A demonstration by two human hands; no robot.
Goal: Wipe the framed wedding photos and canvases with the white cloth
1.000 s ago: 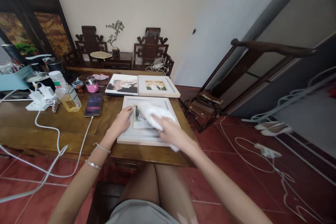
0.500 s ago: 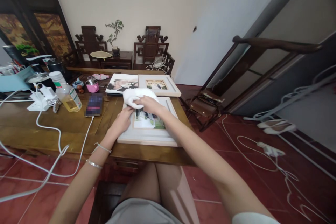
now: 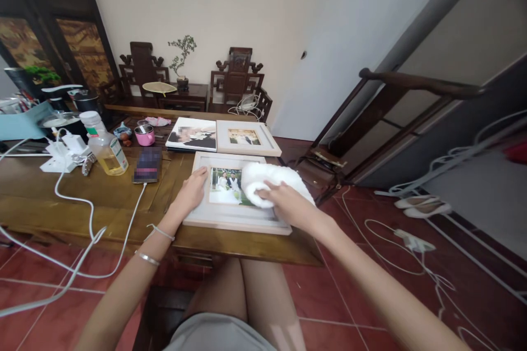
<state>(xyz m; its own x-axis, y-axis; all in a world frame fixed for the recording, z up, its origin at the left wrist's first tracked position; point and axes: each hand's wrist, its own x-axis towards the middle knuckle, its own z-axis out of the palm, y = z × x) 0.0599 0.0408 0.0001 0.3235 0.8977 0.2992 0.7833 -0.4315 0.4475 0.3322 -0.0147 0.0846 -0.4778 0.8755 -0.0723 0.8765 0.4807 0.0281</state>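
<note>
Photo frame (image 3: 222,214) flat on near right of desk (image 3: 102,192), one hand pinning, one hand on cloth.

Noted from left: power strip (image 3: 61,156) and bottle (image 3: 106,151) of yellow liquid at far left, phone (image 3: 147,164) just right of them. Left hand (image 3: 190,193) laid flat on frame's left border, fingers extended, gripping nothing. Photo face up. White cloth (image 3: 269,178) bunched on frame's right side under right hand (image 3: 288,205), fingers curled down onto it. Two further pictures (image 3: 247,137) just beyond, on far side.

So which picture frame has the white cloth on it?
The near frame, under the left hand; the far frame behind it lies bare.
</note>
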